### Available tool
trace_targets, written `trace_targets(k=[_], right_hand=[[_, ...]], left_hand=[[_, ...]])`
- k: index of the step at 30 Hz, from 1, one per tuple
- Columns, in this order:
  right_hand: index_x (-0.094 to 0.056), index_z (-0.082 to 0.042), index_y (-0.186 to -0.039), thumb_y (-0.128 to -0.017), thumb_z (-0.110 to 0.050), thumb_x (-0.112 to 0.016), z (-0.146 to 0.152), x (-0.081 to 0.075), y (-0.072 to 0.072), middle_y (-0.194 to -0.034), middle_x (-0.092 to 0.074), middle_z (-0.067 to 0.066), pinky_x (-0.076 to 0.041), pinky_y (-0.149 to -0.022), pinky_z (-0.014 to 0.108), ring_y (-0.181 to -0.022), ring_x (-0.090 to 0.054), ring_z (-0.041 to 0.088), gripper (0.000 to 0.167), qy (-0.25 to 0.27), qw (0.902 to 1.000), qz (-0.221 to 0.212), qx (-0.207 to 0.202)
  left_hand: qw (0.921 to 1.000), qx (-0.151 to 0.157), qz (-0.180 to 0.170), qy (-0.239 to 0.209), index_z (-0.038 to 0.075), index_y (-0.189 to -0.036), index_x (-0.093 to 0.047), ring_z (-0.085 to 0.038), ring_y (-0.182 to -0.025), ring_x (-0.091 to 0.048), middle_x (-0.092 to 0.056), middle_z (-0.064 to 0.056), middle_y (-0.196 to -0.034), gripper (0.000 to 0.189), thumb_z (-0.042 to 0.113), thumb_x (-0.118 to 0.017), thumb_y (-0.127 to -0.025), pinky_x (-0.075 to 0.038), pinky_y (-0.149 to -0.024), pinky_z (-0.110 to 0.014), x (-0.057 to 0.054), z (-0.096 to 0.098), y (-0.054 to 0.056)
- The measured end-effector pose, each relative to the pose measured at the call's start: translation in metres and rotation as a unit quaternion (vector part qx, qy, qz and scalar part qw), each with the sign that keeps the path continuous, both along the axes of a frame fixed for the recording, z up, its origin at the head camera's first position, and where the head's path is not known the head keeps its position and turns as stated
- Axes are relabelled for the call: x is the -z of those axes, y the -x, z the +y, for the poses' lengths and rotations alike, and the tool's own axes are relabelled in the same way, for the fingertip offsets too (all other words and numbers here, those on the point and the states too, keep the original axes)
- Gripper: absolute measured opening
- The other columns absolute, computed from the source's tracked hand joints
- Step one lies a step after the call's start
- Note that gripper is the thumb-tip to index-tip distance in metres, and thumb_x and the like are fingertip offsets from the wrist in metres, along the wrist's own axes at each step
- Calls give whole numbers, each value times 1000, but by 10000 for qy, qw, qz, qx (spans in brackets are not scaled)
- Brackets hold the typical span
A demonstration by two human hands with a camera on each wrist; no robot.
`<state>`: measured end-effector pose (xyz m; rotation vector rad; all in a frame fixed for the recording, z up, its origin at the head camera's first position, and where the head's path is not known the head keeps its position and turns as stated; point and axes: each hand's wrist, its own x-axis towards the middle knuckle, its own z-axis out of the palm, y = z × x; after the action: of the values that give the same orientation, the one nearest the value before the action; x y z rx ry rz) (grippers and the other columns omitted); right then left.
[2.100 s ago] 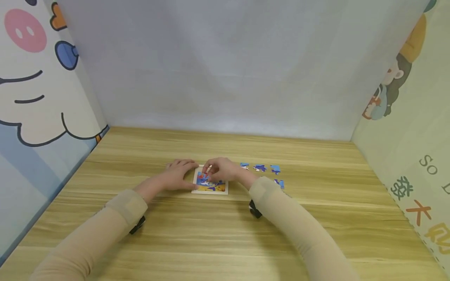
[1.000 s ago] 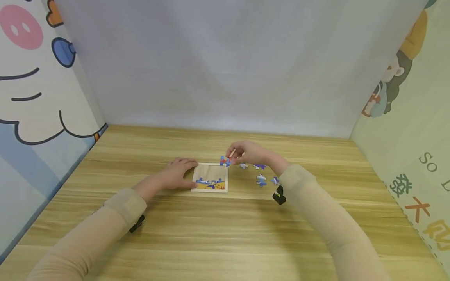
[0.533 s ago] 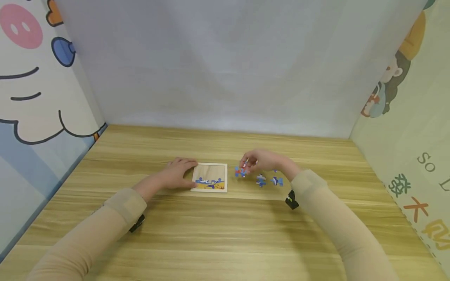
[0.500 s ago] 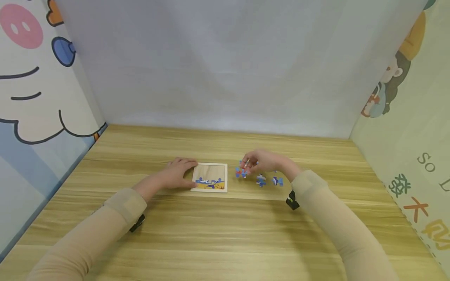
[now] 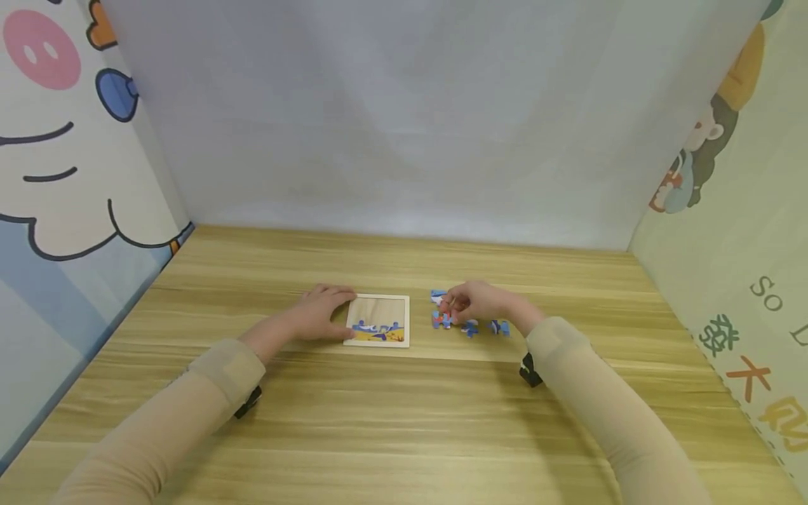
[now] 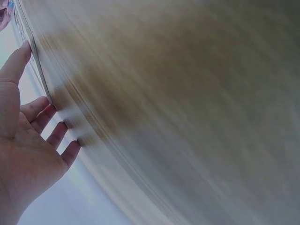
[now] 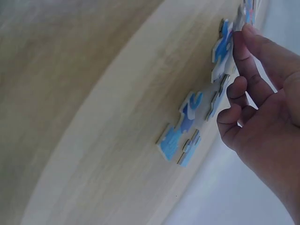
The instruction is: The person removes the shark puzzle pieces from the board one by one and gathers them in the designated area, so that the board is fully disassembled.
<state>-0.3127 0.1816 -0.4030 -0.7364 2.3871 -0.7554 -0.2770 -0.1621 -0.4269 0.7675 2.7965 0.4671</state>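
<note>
The left hand [image 5: 318, 313] rests beside a small wooden puzzle board [image 5: 377, 346], its thumb on the left side and a fingertip at the upper-left corner. In the left wrist view, that hand's fingers [image 6: 57, 136] are spread and fairly straight along the table. Blue and yellow picture pieces [image 5: 379, 334] fill the board's near strip; bare wood shows above them. To the right, the right hand [image 5: 481, 301] pinches a red and blue puzzle piece [image 5: 438, 320] between thumb and forefinger, low over the table. Its other fingers [image 7: 229, 117] are curled in the right wrist view.
Loose puzzle pieces lie near the right hand: a blue and white one [image 5: 437, 297] behind, a blue one [image 5: 469, 328] and another [image 5: 501, 327] in front. The right hand may cover more. A pale curtain [image 5: 404, 140] stands behind the wooden table [image 5: 379, 428].
The right hand has moved from over the board to the right, carrying the red and blue piece and lowering it among the loose pieces. The board's upper part is now uncovered. The left hand stays put.
</note>
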Motion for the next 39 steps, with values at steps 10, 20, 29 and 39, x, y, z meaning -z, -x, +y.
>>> trace_targets(k=[10,20,29,39], right_hand=[[-65,-10,-108,-88,-12,-67,-3,-4,-5,-92,-62,0,-48,-78,29,-85,-55,13,20,17,9989,412,-218],[-65,-10,-112,-86,-16,-70,-23,-17,-15,-106,-62,4,-43,-76,31,-89,-50,20,28,95,9924,1197,-259],[-65,-9,-114,-84,-16,-72,-45,-4,-16,-115,-61,6,-46,-88,38,-104,-53,27,32,299,9877,1529,-158],[-67,-15,-114,-82,-26,-74,-68,12,-18,-119,-59,5,-39,-100,42,-114,-50,23,34,-47,9870,1559,-383]], left_hand=[[10000,-26,3,23,9,-145,-37,-39,-137,-24,-31,-12,-151,81,49,-68,-82,-17,-109,-62,-1,0,-1],[9995,250,186,-86,13,-144,-38,-42,-137,-24,-31,-13,-151,72,43,-67,-86,-17,-109,-63,3,2,-3],[9954,913,14,-300,27,-126,-56,-43,-137,-23,-31,-12,-151,33,29,-61,-93,-18,-105,-68,2,4,-4],[9931,1061,-302,-390,30,-124,-56,-42,-138,-19,-27,-11,-152,28,24,-55,-96,-15,-104,-70,2,3,-5]])
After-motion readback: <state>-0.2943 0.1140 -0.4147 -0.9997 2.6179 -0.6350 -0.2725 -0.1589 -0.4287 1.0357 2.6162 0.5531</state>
